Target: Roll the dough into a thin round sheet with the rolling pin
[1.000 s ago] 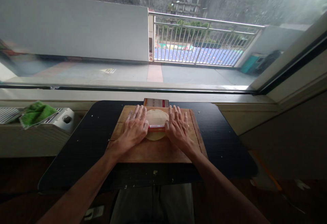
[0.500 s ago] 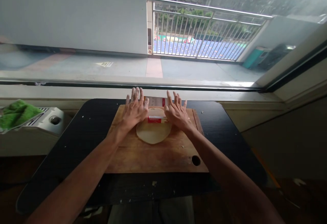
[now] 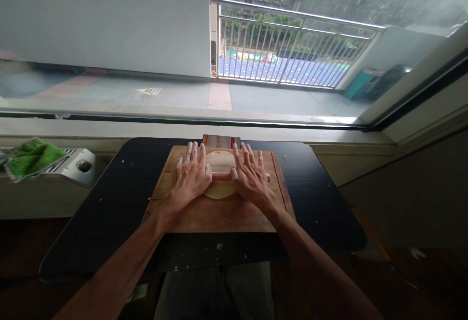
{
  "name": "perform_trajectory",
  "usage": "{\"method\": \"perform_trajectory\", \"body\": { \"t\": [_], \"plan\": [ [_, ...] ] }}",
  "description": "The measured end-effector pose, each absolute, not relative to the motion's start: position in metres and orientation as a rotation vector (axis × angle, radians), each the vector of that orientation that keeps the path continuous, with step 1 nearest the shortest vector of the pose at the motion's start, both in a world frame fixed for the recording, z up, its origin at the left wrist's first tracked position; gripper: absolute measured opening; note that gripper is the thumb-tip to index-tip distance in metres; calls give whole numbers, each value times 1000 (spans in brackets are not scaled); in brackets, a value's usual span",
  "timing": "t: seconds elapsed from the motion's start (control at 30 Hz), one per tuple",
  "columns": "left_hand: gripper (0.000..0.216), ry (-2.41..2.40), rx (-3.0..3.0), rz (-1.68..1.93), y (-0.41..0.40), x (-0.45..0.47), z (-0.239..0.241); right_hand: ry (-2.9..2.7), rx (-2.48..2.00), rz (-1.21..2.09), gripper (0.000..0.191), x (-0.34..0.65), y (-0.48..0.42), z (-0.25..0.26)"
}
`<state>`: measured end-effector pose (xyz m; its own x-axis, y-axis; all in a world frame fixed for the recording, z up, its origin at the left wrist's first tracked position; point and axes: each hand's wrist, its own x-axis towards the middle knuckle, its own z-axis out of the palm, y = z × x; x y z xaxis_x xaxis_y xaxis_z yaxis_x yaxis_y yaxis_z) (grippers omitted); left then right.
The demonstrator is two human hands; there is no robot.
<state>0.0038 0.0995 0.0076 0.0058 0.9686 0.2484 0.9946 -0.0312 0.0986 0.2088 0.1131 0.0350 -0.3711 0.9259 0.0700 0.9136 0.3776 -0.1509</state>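
On the wooden board (image 3: 223,222) lies a flat round sheet of dough (image 3: 219,192). Across it rests a rolling pin (image 3: 221,177); its middle shows between my hands and one end pokes out at the right. My left hand (image 3: 192,170) presses palm down on the left part of the pin, fingers stretched forward and whitened as if by flour. Flat on the right part is my right hand (image 3: 252,170), its fingers extended and slightly spread. Both palms hide most of the pin beneath them.
The board sits on a black table (image 3: 314,203) with small white crumbs. Behind it lies a flat box-like item (image 3: 219,141), partly visible. A green cloth (image 3: 34,157) is on a white unit (image 3: 78,164) at the left. A window sill (image 3: 285,134) runs beyond the table.
Both hands have come back toward me over the dough, and the rolling pin has rolled with them. Its red label has turned mostly out of sight. The view has shifted slightly.
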Motion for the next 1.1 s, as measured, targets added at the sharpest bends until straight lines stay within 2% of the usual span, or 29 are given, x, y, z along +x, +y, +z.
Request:
{"method": "perform_trajectory", "body": {
  "t": [0.17,0.73,0.93,1.1],
  "plan": [
    [74,-2078,-2135,-473,82,7,8,-2481,-1703,149,82,209,96,36],
    [78,-2195,-2081,-676,187,-1,25,-2284,-1612,107,85,198,209,30],
    [75,-2051,-2133,-710,218,-4,34,-2229,-1545,36,76,193,232,40],
    [72,-2030,-2139,-650,234,-4,33,-2205,-1587,154,71,191,241,44]
  ]
}}
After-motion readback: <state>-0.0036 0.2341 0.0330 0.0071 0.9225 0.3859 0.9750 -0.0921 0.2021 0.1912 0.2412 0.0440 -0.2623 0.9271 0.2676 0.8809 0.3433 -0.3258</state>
